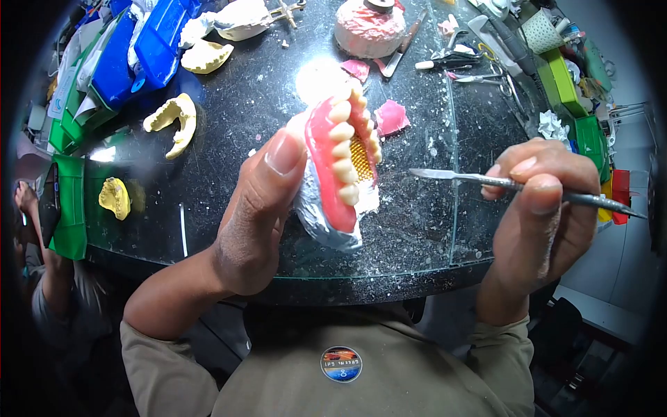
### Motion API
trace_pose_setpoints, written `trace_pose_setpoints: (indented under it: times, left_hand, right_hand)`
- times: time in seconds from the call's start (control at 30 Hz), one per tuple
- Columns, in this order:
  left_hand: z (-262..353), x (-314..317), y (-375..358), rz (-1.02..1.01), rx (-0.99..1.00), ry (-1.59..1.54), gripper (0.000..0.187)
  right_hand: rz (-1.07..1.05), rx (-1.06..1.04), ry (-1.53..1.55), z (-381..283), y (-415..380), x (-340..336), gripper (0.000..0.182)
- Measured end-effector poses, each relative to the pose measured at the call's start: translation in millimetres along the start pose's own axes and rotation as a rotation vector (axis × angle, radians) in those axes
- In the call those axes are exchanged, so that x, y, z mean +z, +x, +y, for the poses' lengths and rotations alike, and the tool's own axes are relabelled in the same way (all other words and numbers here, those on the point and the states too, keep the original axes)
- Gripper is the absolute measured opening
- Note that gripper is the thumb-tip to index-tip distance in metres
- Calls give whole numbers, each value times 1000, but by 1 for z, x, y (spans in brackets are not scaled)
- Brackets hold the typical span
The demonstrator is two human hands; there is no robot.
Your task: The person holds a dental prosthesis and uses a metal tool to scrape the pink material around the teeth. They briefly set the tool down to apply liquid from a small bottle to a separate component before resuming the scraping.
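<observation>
My left hand [253, 201] grips a denture [332, 163] with pink wax gums, a curved row of cream teeth and a gold mesh on its inner side. The denture sits on a plaster base partly wrapped in silvery foil [323, 226]. Most of my left fingers are hidden behind it. In my right hand [545, 201] a slim metal wax carver [479, 178] is pinched between thumb and fingers. Its flat blade points left, apart from the denture. Pink wax pieces [392, 118] lie on the dark table just beyond the denture.
Yellow plaster casts [174, 125] lie on the left of the dusty black table [222, 229], near blue bins [163, 45]. A round pink-smeared pot [369, 31] stands at the back. Scissors [486, 78] and other tools lie back right. Another person's hand [26, 198] shows far left.
</observation>
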State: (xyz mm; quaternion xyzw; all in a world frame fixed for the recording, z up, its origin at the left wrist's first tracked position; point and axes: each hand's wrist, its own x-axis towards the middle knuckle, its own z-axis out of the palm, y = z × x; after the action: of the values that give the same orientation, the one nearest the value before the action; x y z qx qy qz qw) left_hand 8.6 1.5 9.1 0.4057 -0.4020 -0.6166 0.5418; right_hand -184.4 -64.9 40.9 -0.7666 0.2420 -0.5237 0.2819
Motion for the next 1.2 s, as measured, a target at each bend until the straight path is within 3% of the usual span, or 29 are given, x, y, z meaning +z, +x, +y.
trace_pose_setpoints:
  times: [0.23, 0.37, 0.47, 0.83, 1.2]
  left_hand:
    - [7, -2, 1, 93, -17, -32, 74]
    - [8, -3, 2, 188, -5, -118, 73]
    - [5, -7, 4, 215, 17, -185, 73]
    - [0, -15, 7, 319, 121, -138, 73]
    - [-9, -12, 11, 474, 214, -75, 71]
  right_hand:
    - [-69, -74, -87, 2, 12, -11, 28]
    - [-74, 55, 96, 11, 0, -12, 19]
    - [-63, 26, 78, 17, -7, -9, 20]
    - [-187, -12, -175, 4, -11, -10, 27]
    - [-189, -78, -179, 3, -12, -8, 26]
